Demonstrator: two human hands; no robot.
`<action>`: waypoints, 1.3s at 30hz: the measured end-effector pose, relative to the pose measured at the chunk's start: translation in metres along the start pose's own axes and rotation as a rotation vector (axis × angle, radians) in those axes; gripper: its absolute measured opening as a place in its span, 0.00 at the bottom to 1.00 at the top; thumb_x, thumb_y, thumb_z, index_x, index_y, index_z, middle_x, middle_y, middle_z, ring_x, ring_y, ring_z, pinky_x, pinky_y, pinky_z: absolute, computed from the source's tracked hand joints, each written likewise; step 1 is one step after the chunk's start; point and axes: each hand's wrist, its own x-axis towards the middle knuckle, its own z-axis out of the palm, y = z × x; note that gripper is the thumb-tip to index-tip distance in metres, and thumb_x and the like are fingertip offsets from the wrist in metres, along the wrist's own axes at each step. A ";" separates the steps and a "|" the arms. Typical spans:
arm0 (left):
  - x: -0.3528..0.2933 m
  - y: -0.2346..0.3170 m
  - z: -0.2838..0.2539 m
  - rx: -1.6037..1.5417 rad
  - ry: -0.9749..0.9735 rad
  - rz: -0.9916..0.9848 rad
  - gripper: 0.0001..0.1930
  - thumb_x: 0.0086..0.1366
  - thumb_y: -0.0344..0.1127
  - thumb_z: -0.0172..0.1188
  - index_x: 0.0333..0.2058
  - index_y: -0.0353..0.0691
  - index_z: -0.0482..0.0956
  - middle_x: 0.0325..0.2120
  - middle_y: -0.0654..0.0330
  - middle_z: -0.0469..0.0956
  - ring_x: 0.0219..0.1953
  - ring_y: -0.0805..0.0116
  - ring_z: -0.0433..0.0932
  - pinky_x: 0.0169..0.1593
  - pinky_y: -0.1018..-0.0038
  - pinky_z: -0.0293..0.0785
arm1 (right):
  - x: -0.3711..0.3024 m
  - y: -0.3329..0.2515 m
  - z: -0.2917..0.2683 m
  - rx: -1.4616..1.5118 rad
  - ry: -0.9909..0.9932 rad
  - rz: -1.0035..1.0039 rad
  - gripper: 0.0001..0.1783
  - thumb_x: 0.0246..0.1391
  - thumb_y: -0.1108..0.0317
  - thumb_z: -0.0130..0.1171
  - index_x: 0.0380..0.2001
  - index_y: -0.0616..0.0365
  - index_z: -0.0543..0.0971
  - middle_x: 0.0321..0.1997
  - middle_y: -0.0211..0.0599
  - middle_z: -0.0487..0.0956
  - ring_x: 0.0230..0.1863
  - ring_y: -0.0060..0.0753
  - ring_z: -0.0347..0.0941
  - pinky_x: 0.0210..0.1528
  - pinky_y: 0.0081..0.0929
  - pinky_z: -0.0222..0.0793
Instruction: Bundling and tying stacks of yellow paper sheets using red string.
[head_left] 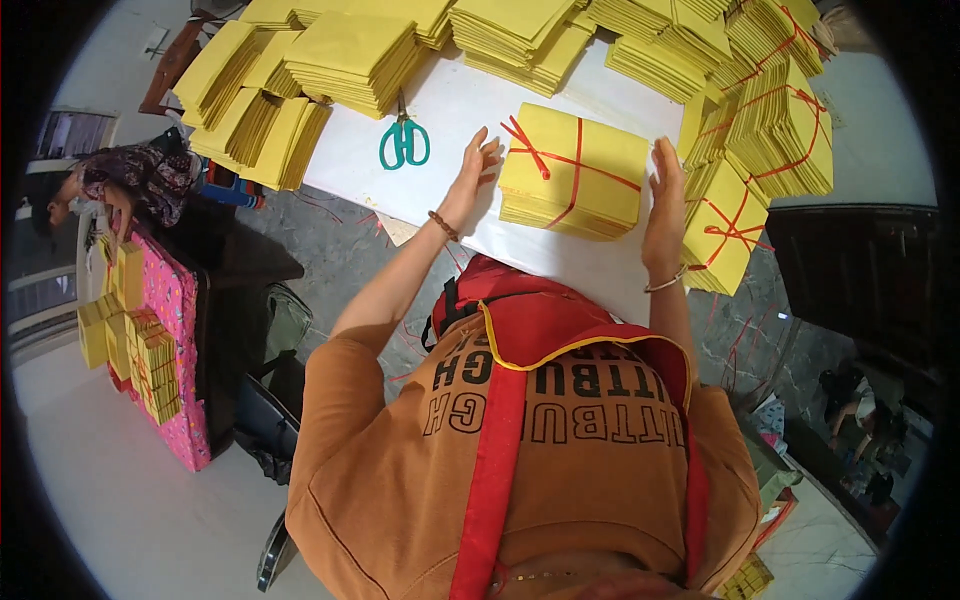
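Note:
A thick bundle of yellow paper (610,160) lies on the white table in front of me, with red string (579,150) crossed over it and knotted near its left end. To the left of the bundle is my left hand (468,182), fingers apart and a small gap between it and the paper. My right hand (664,205) stands upright along the bundle's right end, fingers stretched out; whether it touches the paper I cannot tell. Neither hand holds anything. Scissors with teal handles (404,142) lie left of my left hand.
Loose yellow paper stacks (355,60) line the table's far side. String-tied bundles (785,130) are piled at the right, one tied bundle (725,225) close beside my right hand. At far left, a person (140,180) is near a pink-covered table (190,380) with more bundles. Red string scraps litter the floor.

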 end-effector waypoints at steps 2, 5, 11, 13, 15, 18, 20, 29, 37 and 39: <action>-0.001 -0.014 0.016 -0.043 -0.070 0.054 0.36 0.60 0.63 0.27 0.60 0.48 0.36 0.59 0.52 0.45 0.59 0.63 0.50 0.59 0.69 0.47 | -0.015 0.017 0.004 0.153 0.118 0.118 0.32 0.58 0.46 0.23 0.59 0.56 0.52 0.63 0.35 0.51 0.63 0.34 0.45 0.62 0.28 0.38; -0.001 -0.006 0.038 -0.221 -0.061 -0.018 0.38 0.58 0.65 0.25 0.60 0.50 0.29 0.61 0.55 0.39 0.62 0.62 0.43 0.61 0.68 0.43 | -0.025 0.028 0.011 0.457 0.133 0.427 0.37 0.56 0.40 0.23 0.60 0.57 0.48 0.63 0.36 0.51 0.63 0.30 0.44 0.63 0.25 0.36; -0.012 0.065 0.026 0.072 -0.154 -0.356 0.42 0.55 0.70 0.23 0.60 0.48 0.30 0.59 0.53 0.46 0.58 0.61 0.54 0.54 0.70 0.56 | -0.025 0.002 -0.014 0.281 -0.066 0.623 0.40 0.52 0.35 0.22 0.59 0.52 0.53 0.58 0.33 0.59 0.57 0.31 0.55 0.55 0.32 0.52; -0.012 0.077 0.019 0.308 -0.208 -0.535 0.43 0.54 0.72 0.22 0.60 0.47 0.40 0.56 0.51 0.55 0.53 0.59 0.62 0.48 0.70 0.61 | -0.027 0.003 -0.013 0.077 -0.187 0.714 0.39 0.51 0.34 0.24 0.57 0.49 0.58 0.54 0.34 0.64 0.53 0.31 0.59 0.46 0.36 0.63; -0.009 0.081 0.015 0.405 -0.286 -0.504 0.41 0.54 0.71 0.21 0.60 0.51 0.40 0.55 0.49 0.55 0.53 0.59 0.62 0.47 0.68 0.64 | -0.027 0.011 -0.009 0.025 -0.188 0.816 0.40 0.51 0.33 0.25 0.57 0.50 0.57 0.54 0.35 0.64 0.54 0.31 0.59 0.48 0.35 0.61; -0.003 0.075 0.016 0.415 -0.341 -0.424 0.39 0.55 0.70 0.22 0.60 0.54 0.38 0.56 0.46 0.53 0.56 0.57 0.58 0.51 0.66 0.62 | -0.026 0.024 -0.005 0.024 -0.168 0.752 0.38 0.53 0.36 0.24 0.57 0.52 0.56 0.55 0.36 0.62 0.54 0.29 0.58 0.51 0.31 0.58; 0.000 0.070 0.021 0.337 -0.108 -0.386 0.39 0.55 0.70 0.24 0.60 0.53 0.37 0.58 0.46 0.47 0.60 0.58 0.49 0.57 0.66 0.52 | -0.025 0.031 -0.001 0.061 -0.107 0.628 0.35 0.55 0.40 0.24 0.58 0.52 0.54 0.55 0.36 0.62 0.53 0.27 0.59 0.52 0.28 0.56; 0.016 0.056 0.040 0.051 -0.212 -0.196 0.40 0.61 0.44 0.46 0.58 0.33 0.29 0.57 0.48 0.49 0.59 0.64 0.51 0.57 0.76 0.51 | -0.004 0.034 0.013 0.307 0.070 0.451 0.32 0.58 0.60 0.41 0.60 0.54 0.42 0.54 0.38 0.61 0.51 0.26 0.61 0.51 0.22 0.58; 0.024 0.057 0.036 0.234 -0.137 -0.138 0.39 0.59 0.35 0.51 0.58 0.31 0.34 0.52 0.45 0.59 0.53 0.64 0.60 0.53 0.76 0.58 | -0.001 0.037 0.011 0.492 -0.020 0.477 0.37 0.56 0.60 0.45 0.61 0.53 0.37 0.55 0.40 0.59 0.51 0.30 0.60 0.50 0.25 0.61; 0.023 0.059 0.036 0.172 -0.148 -0.189 0.38 0.57 0.35 0.54 0.58 0.31 0.39 0.50 0.46 0.61 0.51 0.65 0.62 0.51 0.75 0.61 | -0.001 0.038 0.010 0.505 0.026 0.525 0.38 0.55 0.59 0.46 0.60 0.53 0.38 0.57 0.41 0.57 0.54 0.31 0.57 0.52 0.25 0.58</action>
